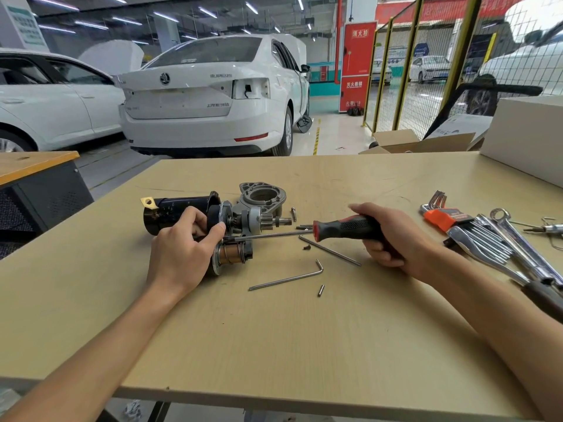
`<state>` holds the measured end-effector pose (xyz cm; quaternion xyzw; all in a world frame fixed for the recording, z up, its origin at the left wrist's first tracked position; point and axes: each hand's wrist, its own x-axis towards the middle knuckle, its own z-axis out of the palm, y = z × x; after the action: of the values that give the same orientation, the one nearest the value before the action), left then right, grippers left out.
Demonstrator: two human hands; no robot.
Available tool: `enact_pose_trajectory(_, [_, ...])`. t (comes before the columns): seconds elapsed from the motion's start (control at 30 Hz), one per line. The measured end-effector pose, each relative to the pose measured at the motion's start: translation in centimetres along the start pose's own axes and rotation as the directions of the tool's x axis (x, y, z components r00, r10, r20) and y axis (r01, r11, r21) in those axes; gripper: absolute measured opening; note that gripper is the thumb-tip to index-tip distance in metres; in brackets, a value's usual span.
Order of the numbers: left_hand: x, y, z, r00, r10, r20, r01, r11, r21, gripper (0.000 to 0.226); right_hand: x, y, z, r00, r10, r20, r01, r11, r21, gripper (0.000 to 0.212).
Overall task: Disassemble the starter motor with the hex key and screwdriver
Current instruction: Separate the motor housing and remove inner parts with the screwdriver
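i see the starter motor (195, 220) lying on its side on the bench (274, 345), toward the far left part of the top, its dark body pointing at the left edge and the pinion shaft at the right. my left hand (182, 248) is curled over the middle of it, thumb and fingers gripping around the metal flange. the copper-wound solenoid (231, 254) sits just beside that hand on the near side, touching the motor assembly.

my right hand (387, 236) is wrapped tight round the red-and-black handle of the screwdriver (304, 233) — the shaft runs leftward, nearly level, and its tip meets the motor right by my left thumb.

the grey end housing (262, 196) lies apart from the motor, just behind it toward the far edge. two loose hex keys (286, 278) rest on the bench between my hands, nearer the front, with a few small pins and screws scattered around them.

toward the right edge — a hex key set (441, 214) in an orange holder and a cluster of chrome wrenches (499, 239). a white box (524, 135) sits at the far right corner.
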<state>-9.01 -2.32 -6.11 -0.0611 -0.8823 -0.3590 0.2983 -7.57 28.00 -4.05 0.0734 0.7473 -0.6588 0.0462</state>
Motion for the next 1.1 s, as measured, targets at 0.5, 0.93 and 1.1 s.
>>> enact_pose_trajectory(0.5, [-0.12, 0.03, -0.1, 1.0, -0.008, 0.0, 0.008, 1.0, 0.01, 0.039, 0.04, 0.03, -0.01, 1.0, 0.008, 0.017, -0.009, 0.998, 0.062, 0.041])
enact_pose_trajectory(0.93, [-0.17, 0.1, -0.13, 1.0, -0.019, 0.003, 0.019, 1.0, 0.01, 0.038, 0.04, 0.07, 0.12, 1.0, 0.009, -0.024, -0.007, 0.998, 0.055, 0.048])
enact_pose_trajectory(1.1, [-0.08, -0.24, -0.05, 1.0, 0.007, 0.001, -0.007, 0.999, 0.032, 0.029, -0.2, -0.24, 0.18, 0.999, -0.039, -0.006, 0.04, 0.988, 0.15, 0.025])
